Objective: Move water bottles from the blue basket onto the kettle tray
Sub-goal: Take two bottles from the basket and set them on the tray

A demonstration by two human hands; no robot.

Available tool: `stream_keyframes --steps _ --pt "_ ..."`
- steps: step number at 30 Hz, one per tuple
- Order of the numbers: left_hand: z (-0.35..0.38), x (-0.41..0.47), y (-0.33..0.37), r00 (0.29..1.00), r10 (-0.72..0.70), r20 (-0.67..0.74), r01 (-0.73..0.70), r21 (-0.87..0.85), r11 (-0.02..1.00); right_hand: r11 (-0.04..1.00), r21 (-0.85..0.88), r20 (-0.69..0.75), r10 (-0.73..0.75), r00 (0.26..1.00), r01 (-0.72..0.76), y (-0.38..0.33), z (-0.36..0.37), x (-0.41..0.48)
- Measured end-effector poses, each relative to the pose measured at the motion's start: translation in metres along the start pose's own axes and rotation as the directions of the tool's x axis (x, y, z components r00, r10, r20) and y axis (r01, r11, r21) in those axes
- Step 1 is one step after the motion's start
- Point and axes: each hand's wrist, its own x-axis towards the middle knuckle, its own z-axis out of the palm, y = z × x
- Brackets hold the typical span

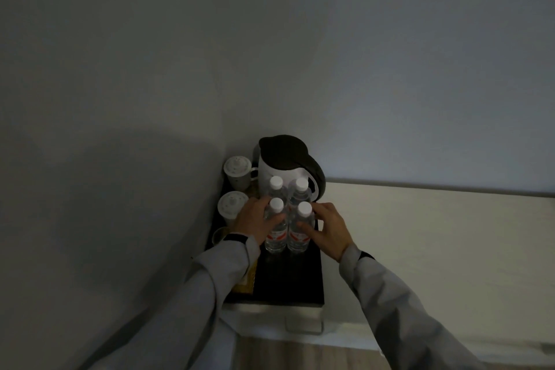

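Note:
Several clear water bottles with white caps stand upright in a tight block on the black kettle tray [300,279], in front of the white kettle [282,170] with its dark lid. My left hand [255,221] wraps the front left bottle [275,231] from the left. On the other side my right hand [326,228] grips the front right bottle [300,230]. Two more bottles [295,191] stand just behind, against the kettle. The blue basket is out of view.
Two lidded white cups [237,170] stand along the tray's left side, against the wall. A yellowish card [244,284] lies at the tray's left front. The tray rests on a small white stand in a dim corner; a white surface [435,234] stretches to the right.

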Motion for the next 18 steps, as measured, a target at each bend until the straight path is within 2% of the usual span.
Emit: stream_keyframes --steps 8,13,18 --pt "0.0001 0.0005 -0.0020 0.999 0.029 -0.023 -0.029 0.003 1.000 1.000 0.009 0.003 0.005 1.000 -0.005 -0.0016 -0.0001 -0.0010" --pt "0.0048 -0.0032 -0.0073 0.993 0.010 -0.118 -0.011 -0.007 1.000 1.000 0.007 0.037 0.010 0.999 -0.010 -0.0015 0.0009 0.0010" --pt "0.0096 -0.0029 -0.0066 0.992 0.014 -0.123 -0.013 0.010 1.000 0.999 -0.014 0.040 0.033 0.999 -0.033 -0.0005 0.0021 0.0023"
